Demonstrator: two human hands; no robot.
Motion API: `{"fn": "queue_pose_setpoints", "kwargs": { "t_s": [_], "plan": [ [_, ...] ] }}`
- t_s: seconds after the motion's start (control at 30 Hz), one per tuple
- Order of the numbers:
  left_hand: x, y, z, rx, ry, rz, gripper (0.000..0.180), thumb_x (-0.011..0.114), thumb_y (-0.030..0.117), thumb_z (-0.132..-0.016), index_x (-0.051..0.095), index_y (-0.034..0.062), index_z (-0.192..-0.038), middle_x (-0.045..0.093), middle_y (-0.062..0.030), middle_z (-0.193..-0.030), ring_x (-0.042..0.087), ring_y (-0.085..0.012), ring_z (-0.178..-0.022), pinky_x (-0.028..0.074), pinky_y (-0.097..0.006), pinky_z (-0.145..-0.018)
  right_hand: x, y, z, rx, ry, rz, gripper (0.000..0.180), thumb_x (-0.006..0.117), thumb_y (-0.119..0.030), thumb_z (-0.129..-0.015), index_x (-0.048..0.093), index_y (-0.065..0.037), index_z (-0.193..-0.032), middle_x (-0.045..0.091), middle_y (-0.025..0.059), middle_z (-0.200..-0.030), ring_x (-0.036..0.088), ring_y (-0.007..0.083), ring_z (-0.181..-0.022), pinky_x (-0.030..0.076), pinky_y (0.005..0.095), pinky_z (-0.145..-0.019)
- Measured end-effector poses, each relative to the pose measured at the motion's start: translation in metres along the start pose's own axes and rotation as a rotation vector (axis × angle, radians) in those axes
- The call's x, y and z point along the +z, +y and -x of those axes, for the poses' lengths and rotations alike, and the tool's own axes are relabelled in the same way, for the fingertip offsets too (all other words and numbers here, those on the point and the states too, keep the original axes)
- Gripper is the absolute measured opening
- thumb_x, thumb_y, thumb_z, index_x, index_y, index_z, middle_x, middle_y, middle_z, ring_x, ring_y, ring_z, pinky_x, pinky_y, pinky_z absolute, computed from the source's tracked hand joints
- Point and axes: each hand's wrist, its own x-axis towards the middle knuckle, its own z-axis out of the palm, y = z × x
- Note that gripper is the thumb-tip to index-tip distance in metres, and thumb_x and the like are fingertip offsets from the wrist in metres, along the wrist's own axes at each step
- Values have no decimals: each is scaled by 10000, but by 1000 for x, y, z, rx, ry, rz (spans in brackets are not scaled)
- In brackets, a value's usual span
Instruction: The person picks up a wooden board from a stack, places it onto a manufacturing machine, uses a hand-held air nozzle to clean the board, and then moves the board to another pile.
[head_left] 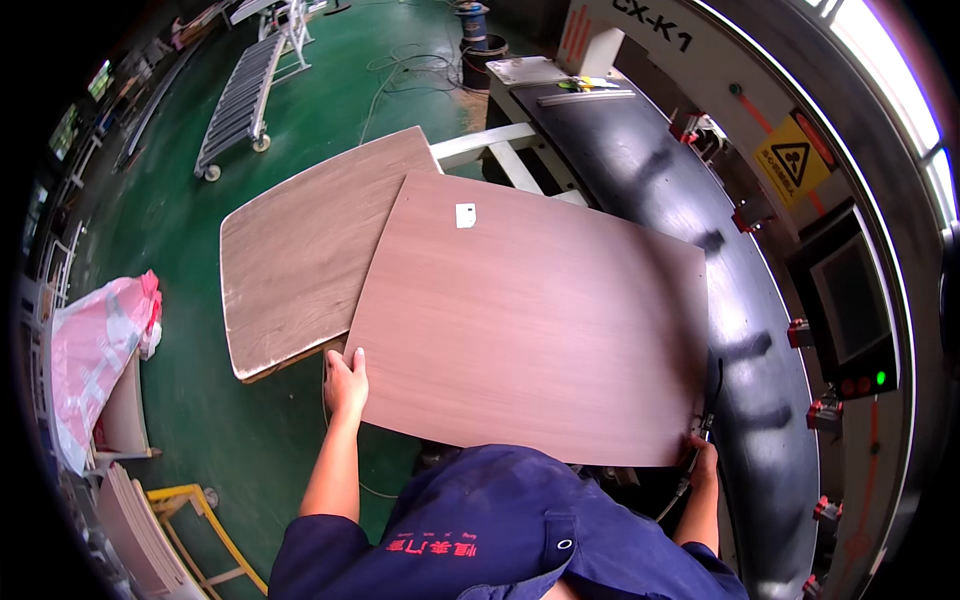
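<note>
A large brown wood-grain panel [540, 330] with a small white label [466, 215] is held in front of me, tilted across the view. My left hand [346, 383] grips its near left edge, thumb on top. At the near right corner my right hand [703, 462] is closed around the panel's edge, its fingers partly hidden. A thin dark tool with a hose [684, 486] runs beside or within that hand; which one, I cannot tell. Under the panel's left side lies a worn brown board [310, 250] with rounded corners.
To the right stands a long machine with a black bed [640, 150], red-and-grey clamps [825, 415] and a control screen [850, 290]. A wheeled roller conveyor [240, 100] stands at the back left. Pink-and-white wrapping [105, 340] and a yellow frame [205, 525] are on the left.
</note>
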Motion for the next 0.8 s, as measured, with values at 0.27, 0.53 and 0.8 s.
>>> {"fn": "queue_pose_setpoints", "kwargs": {
  "t_s": [0.27,0.53,0.8],
  "plan": [
    [14,67,-1,288,-93,-18,441,551,415,-879,500,10,-1046,594,-240,-1027,575,-425,-945,448,-511,-816,-67,43,34,-16,190,-70,123,583,-198,-789,580,-88,-735,565,31,-658,541,198,-597,430,304,-566],
    [37,125,12,381,-218,3,482,569,408,-864,518,6,-1126,583,-226,-1083,581,-410,-978,463,-490,-843,-109,75,62,-9,337,-211,127,591,-191,-759,549,-92,-691,534,30,-623,518,200,-561,417,320,-534],
    [53,180,14,503,-329,0,474,577,383,-852,537,-13,-1111,575,-238,-1086,580,-409,-999,473,-485,-851,-139,96,82,15,452,-219,110,573,-177,-749,530,-107,-677,532,27,-596,540,208,-545,458,333,-502]
  ]
}}
